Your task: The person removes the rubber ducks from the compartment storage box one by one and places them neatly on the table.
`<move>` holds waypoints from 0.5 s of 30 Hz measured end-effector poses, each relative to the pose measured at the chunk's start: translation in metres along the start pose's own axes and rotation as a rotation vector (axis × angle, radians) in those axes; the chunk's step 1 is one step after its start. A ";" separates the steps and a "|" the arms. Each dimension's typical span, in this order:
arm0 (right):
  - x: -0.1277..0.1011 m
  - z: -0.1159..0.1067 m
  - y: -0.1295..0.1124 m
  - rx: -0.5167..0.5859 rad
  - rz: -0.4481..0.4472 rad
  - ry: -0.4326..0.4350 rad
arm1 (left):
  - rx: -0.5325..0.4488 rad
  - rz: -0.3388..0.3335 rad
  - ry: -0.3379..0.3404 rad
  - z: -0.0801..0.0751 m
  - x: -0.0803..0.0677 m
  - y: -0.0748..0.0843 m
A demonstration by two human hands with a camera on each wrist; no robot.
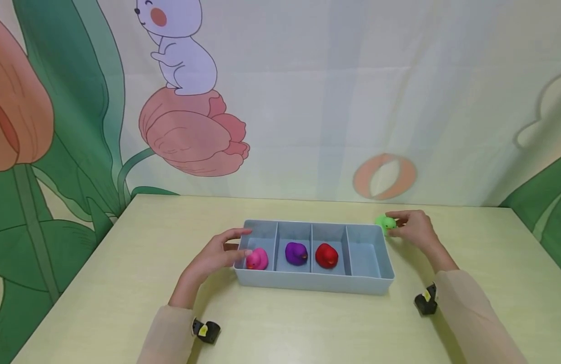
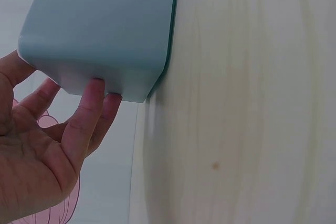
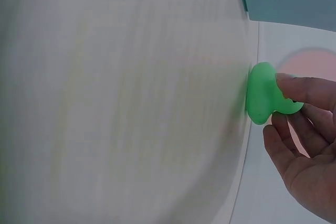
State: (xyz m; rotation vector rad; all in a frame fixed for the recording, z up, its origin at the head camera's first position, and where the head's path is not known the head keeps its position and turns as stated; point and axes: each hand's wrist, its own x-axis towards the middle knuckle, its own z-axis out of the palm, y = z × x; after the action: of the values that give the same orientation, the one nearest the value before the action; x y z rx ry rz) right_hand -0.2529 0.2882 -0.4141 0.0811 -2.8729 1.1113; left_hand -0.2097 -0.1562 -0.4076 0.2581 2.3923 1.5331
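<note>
A light blue divided box sits on the table with rubber ducks in its compartments. My left hand holds the box's left end, fingers against the outer end wall and thumb over the rim. Close to that thumb, a pink duck lies in the leftmost compartment. A purple duck and a red duck occupy the two middle compartments; the rightmost one holds nothing. Just past the box's right end, my right hand pinches a green duck at its head between thumb and fingers, its base right at the tabletop.
The pale wooden table ends at a printed curtain close behind the box. Each wrist carries a small black camera, one on the left and one on the right.
</note>
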 end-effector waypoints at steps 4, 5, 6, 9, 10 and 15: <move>0.001 -0.001 -0.001 0.000 -0.001 -0.007 | -0.003 -0.005 -0.003 0.000 -0.002 0.004; 0.001 -0.001 -0.002 0.001 0.002 -0.009 | -0.004 -0.007 -0.004 0.000 -0.004 0.007; 0.001 -0.001 -0.002 0.003 0.004 -0.012 | -0.004 -0.008 -0.007 0.000 -0.006 0.011; 0.001 -0.001 -0.002 0.004 0.011 -0.026 | -0.005 -0.016 -0.008 0.001 -0.013 0.025; 0.001 0.000 -0.002 0.003 0.013 -0.030 | -0.005 -0.017 -0.008 0.002 -0.016 0.030; 0.001 0.001 -0.001 0.004 0.015 -0.040 | -0.004 -0.014 -0.006 0.001 -0.017 0.030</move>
State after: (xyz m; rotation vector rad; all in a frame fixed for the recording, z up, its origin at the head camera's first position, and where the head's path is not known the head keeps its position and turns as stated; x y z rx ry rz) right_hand -0.2534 0.2871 -0.4142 0.0830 -2.9105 1.1315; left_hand -0.1934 -0.1476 -0.3788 0.2445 2.3808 1.5285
